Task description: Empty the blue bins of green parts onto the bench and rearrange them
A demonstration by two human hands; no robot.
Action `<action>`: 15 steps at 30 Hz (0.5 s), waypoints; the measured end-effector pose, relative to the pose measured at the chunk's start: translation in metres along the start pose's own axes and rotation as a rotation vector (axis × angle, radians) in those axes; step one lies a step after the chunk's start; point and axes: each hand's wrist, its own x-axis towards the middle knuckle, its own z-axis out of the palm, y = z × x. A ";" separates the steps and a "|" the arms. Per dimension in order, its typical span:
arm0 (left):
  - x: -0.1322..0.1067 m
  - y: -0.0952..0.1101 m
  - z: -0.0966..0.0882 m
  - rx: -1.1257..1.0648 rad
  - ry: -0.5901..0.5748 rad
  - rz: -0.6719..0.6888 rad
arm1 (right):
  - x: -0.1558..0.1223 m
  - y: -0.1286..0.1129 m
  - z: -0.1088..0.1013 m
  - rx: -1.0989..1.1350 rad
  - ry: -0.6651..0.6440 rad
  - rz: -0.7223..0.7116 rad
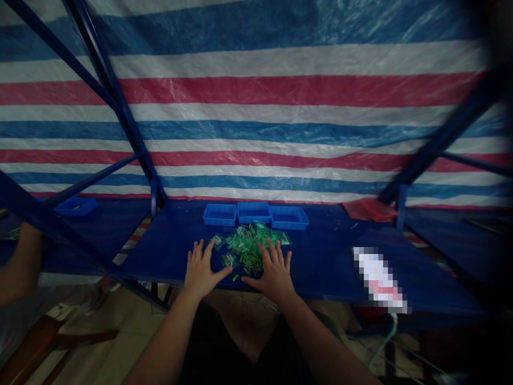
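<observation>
Both hands rest palm down by the front of the blue table, fingers spread. My left hand (201, 270) lies to the left of a loose pile of small green pieces (252, 262), its thumb pointing toward them. My right hand (274, 271) is at the pile's right side, its fingers against or over some pieces. Mixed in with the pile are small clear plastic bags (242, 240) with green and pale bits inside. One clear bag (230, 260) lies near my left thumb. What lies under my palms is hidden.
Behind the pile stand three shallow blue trays, left (220, 215), middle (254, 213) and right (289, 218). A red plastic sheet (371, 209) lies at the back right. Blue metal posts (116, 101) frame the table. At far left a co-worker's arm (24, 262) shows.
</observation>
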 end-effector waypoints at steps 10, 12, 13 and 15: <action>0.024 0.049 0.025 -0.035 -0.116 0.283 | 0.023 0.027 0.007 -0.044 0.013 0.072; 0.039 0.051 0.026 -0.030 -0.124 0.344 | 0.033 0.034 0.007 -0.044 -0.013 0.042; 0.045 0.052 0.026 -0.026 -0.130 0.379 | 0.038 0.036 0.007 -0.044 -0.029 0.025; 0.057 0.055 0.026 -0.015 -0.144 0.440 | 0.048 0.040 0.008 -0.047 -0.068 -0.004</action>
